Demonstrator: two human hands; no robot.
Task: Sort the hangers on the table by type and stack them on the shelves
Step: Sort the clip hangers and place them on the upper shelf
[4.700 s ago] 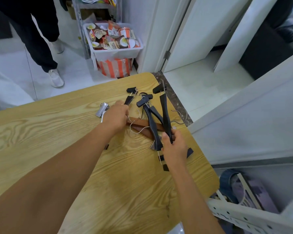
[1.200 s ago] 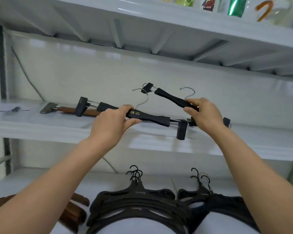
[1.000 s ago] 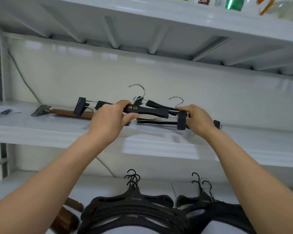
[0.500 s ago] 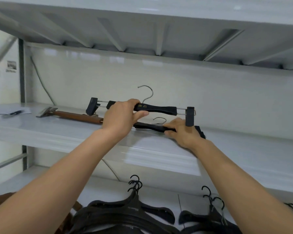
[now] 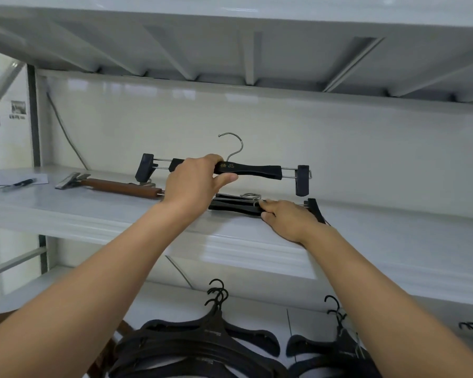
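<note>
Shelf (image 5: 66,208) — left hand (image 5: 194,181) grips raised hanger (image 5: 257,169), right hand (image 5: 287,218) unclear.

You're facing a storeroom rack: white steel shelves (image 5: 93,211) at twelve o'clock, piled black plastic coat hangers (image 5: 202,339) at six.

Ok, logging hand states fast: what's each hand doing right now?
Left hand: grips the raised black clip hanger by its bar.
Right hand: fingers on the flat black clip hanger on the shelf; grip cannot be told.
</note>
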